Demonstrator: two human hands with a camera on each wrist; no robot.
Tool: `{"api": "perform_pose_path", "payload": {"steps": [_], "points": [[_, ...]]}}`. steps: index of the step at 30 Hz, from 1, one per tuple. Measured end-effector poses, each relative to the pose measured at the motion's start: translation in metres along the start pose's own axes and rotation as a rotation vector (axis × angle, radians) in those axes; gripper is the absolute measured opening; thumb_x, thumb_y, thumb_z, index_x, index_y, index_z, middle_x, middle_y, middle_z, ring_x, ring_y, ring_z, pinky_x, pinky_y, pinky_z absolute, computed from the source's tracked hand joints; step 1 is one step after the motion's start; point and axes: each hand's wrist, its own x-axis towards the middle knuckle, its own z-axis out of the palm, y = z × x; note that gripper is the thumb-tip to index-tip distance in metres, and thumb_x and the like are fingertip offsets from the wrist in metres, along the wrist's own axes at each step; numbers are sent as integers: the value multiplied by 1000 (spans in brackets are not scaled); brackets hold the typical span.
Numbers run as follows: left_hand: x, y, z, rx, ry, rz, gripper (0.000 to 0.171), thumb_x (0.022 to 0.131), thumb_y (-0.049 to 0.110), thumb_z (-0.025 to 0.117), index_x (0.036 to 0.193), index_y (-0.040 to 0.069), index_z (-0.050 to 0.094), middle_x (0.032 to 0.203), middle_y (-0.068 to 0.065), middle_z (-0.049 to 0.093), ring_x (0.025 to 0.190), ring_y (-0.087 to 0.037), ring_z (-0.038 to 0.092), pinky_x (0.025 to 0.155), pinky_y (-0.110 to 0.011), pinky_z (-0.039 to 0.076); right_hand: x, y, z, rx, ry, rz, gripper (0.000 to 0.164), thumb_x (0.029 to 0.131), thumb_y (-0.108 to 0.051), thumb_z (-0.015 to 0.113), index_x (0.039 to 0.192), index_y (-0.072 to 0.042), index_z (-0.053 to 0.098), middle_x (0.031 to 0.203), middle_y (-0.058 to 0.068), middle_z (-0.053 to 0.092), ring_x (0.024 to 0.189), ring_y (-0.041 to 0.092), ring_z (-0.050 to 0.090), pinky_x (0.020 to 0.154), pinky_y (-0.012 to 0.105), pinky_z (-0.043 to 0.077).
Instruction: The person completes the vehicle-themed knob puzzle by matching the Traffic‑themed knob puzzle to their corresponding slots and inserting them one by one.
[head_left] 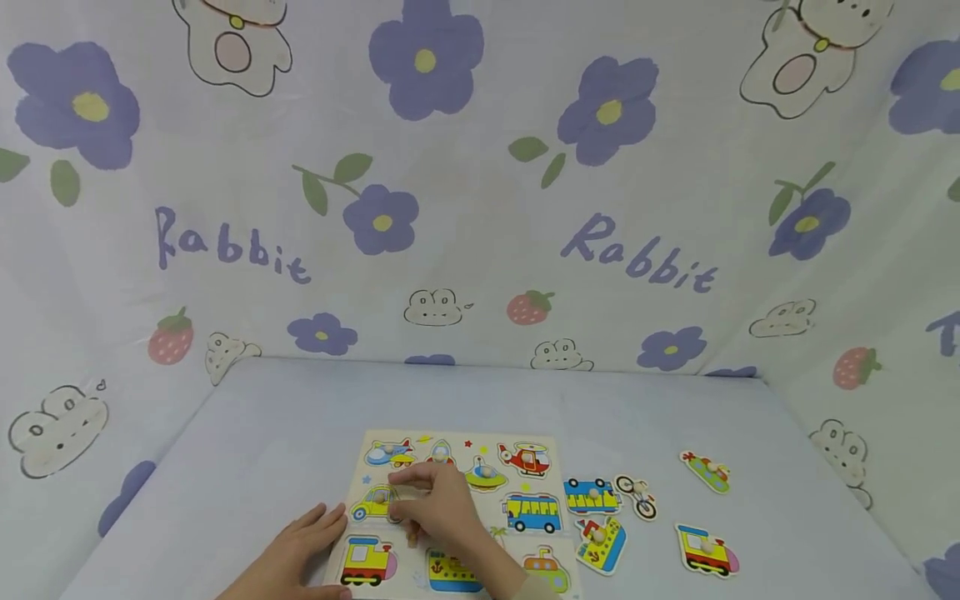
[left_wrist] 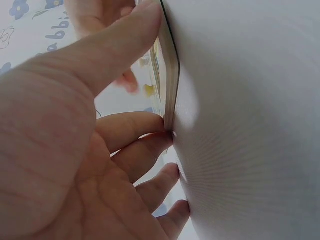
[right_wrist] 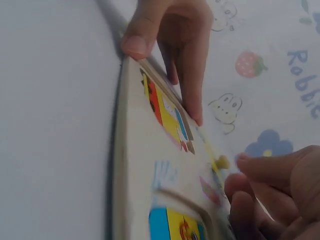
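A wooden knob puzzle board [head_left: 491, 450] with printed vehicles lies at the front of the table. My left hand [head_left: 300, 554] rests against its left side, fingers and thumb along the edge in the left wrist view. Over the board's left middle, my right hand [head_left: 446, 504] is at the yellow car piece [head_left: 363, 510]. Its fingertips [right_wrist: 245, 161] are close beside the car's wooden knob [right_wrist: 221, 162], with a small gap showing. The plane [head_left: 387, 452], rocket [head_left: 441, 452], flying saucer [head_left: 485, 476] and helicopter [head_left: 525, 458] sit in the top part, with knobs showing on several.
Right of the board lie loose pieces: a bus [head_left: 581, 497], a bicycle [head_left: 637, 497], a boat [head_left: 611, 550], a submarine [head_left: 708, 475] and a train [head_left: 705, 554]. Recesses on the board show a train [head_left: 367, 562], a bus [head_left: 532, 512] and a submarine [head_left: 546, 571]. A rabbit-print cloth [head_left: 480, 258] hangs behind.
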Motion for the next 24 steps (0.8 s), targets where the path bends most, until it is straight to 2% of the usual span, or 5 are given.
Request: {"api": "perform_pose_path", "payload": {"steps": [8, 13, 16, 20, 24], "points": [[-6, 4, 4, -67, 19, -85, 98, 72, 49, 84, 144, -5, 44, 153, -17, 38, 141, -47, 20, 106, -68, 21, -43, -11, -63, -294, 205, -188, 15, 85, -16, 78, 100, -15, 77, 97, -5, 71, 60, 15, 59, 46, 22, 44], [-5, 8, 4, -54, 30, -92, 100, 73, 53, 82, 147, -1, 43, 154, -11, 37, 143, -42, 19, 108, -65, 22, -71, -14, -119, -396, 330, -153, 15, 83, -16, 80, 97, -21, 77, 86, -6, 67, 69, 15, 58, 54, 25, 48], [-4, 12, 3, -54, 40, -140, 99, 70, 53, 84, 147, 3, 44, 154, -8, 37, 144, -39, 19, 109, -64, 22, -79, -12, -150, -471, 402, -114, 15, 84, -16, 80, 99, -19, 76, 85, -5, 66, 73, 16, 58, 63, 27, 51], [-5, 15, 1, -57, 38, -192, 98, 68, 49, 86, 147, 6, 46, 154, -7, 38, 144, -39, 19, 108, -65, 22, -83, 3, -185, -572, 443, -109, 22, 86, -17, 78, 107, -12, 73, 98, 0, 69, 83, 17, 59, 72, 30, 52], [-5, 13, 3, -51, 31, -184, 98, 69, 51, 85, 147, 6, 46, 154, -7, 38, 144, -39, 19, 108, -64, 23, -88, 23, -212, -661, 454, -142, 32, 86, -17, 78, 114, -7, 70, 106, 8, 68, 88, 22, 61, 73, 31, 53]]}}
